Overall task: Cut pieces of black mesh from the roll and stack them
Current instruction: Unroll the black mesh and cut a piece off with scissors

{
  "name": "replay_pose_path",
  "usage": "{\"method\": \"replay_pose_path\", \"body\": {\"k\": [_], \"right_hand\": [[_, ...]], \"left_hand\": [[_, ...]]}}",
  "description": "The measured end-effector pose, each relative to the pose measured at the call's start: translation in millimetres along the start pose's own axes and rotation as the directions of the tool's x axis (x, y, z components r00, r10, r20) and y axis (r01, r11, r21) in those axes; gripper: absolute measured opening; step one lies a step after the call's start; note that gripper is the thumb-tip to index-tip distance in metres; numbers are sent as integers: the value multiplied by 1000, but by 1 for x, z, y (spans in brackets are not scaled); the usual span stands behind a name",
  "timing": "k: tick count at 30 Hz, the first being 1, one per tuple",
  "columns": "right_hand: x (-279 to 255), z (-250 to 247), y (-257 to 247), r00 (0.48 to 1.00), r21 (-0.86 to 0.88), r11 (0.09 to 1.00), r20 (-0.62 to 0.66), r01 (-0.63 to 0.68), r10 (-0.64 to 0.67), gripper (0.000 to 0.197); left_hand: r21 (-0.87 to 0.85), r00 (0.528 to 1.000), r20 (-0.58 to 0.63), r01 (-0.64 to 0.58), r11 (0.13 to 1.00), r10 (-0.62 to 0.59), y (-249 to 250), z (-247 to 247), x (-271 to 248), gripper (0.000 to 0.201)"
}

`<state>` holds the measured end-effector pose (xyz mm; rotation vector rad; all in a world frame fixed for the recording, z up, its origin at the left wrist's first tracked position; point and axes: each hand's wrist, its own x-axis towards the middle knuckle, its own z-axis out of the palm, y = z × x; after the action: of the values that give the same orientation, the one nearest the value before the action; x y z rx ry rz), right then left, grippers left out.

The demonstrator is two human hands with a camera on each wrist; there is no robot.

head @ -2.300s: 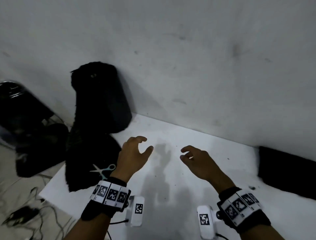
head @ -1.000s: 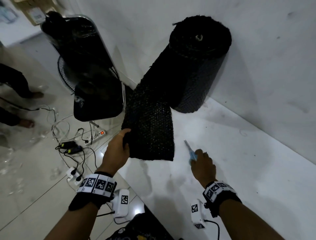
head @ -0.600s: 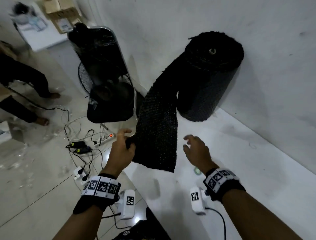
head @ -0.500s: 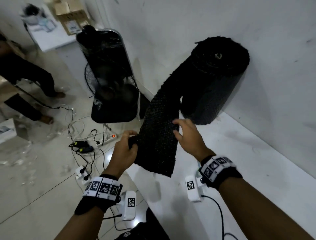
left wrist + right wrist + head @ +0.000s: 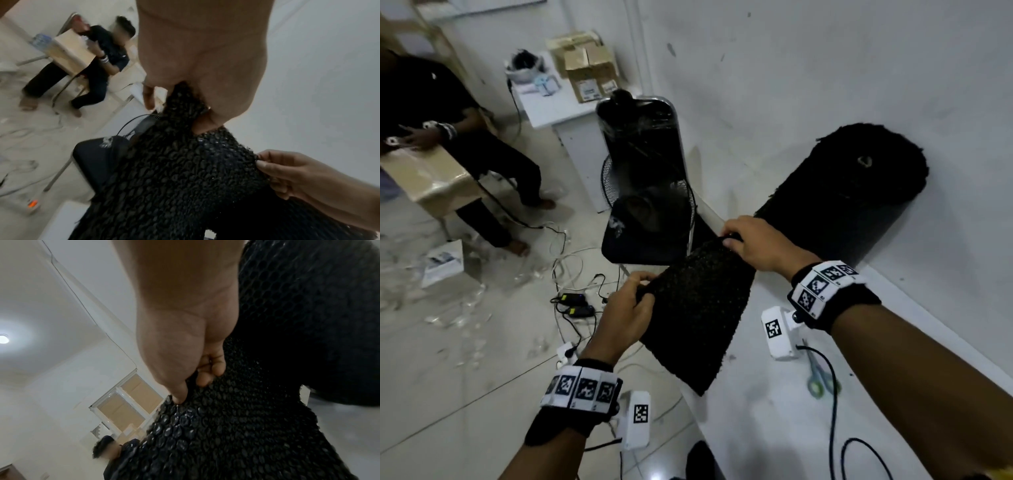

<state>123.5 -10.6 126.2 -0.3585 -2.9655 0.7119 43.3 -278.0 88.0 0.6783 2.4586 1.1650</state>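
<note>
A fat roll of black mesh point(image 5: 859, 192) leans against the wall on the white table point(image 5: 774, 428). Its loose end, a mesh strip point(image 5: 698, 308), runs from the roll toward me and hangs past the table's left edge. My left hand point(image 5: 633, 298) grips the strip's left edge; the left wrist view shows the mesh point(image 5: 185, 170) pinched between thumb and fingers. My right hand point(image 5: 736, 240) pinches the strip's far edge close to the roll, its fingers point(image 5: 207, 369) curled into the mesh point(image 5: 236, 434). Green-handled scissors point(image 5: 818, 373) lie on the table under my right forearm.
A black standing fan point(image 5: 643, 178) stands just left of the table. Cables and power adapters point(image 5: 575, 305) litter the floor below. Another person point(image 5: 458, 137) sits at a small table point(image 5: 434, 185) at far left. Boxes point(image 5: 585, 68) sit on a white desk behind.
My right hand let go of the scissors, which now lie on the table, and took hold of the mesh strip near the roll. My left hand keeps its grip on the strip.
</note>
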Motion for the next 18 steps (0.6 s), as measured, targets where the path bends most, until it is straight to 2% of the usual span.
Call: {"method": "replay_pose_path", "body": {"k": [2, 3, 5, 8, 10, 13, 15, 16, 18], "right_hand": [[0, 3, -10, 998, -4, 1000, -57, -18, 18, 19], [0, 5, -16, 996, -7, 1000, -80, -30, 30, 19], [-1, 9, -26, 994, -8, 999, -98, -43, 42, 19], [-6, 13, -40, 996, 5, 999, -89, -32, 32, 22], [-10, 14, -45, 996, 32, 999, -86, -23, 25, 22], [-19, 15, -42, 982, 174, 985, -182, -15, 48, 24], [-30, 19, -36, 942, 308, 951, -319, -1, 105, 34], [-38, 25, -34, 899, 358, 933, -413, 13, 147, 34], [-51, 48, -25, 812, 451, 892, -511, -26, 283, 22]], "left_hand": [[292, 997, -80, 2, 956, 23, 8, -8, 4, 49], [370, 991, -117, -18, 929, 66, 17, -8, 4, 57], [400, 973, -152, -102, 911, 176, 44, -2, 3, 63], [473, 952, -98, -213, 855, 291, 75, 21, 9, 59], [492, 964, -15, -225, 841, 266, 82, 30, 19, 52], [425, 973, 36, -221, 878, 228, 76, 31, 31, 32], [376, 972, 39, -229, 898, 232, 70, 27, 34, 26], [347, 974, 44, -223, 911, 221, 69, 24, 35, 25], [269, 982, 51, -189, 944, 182, 65, 16, 36, 21]]}}
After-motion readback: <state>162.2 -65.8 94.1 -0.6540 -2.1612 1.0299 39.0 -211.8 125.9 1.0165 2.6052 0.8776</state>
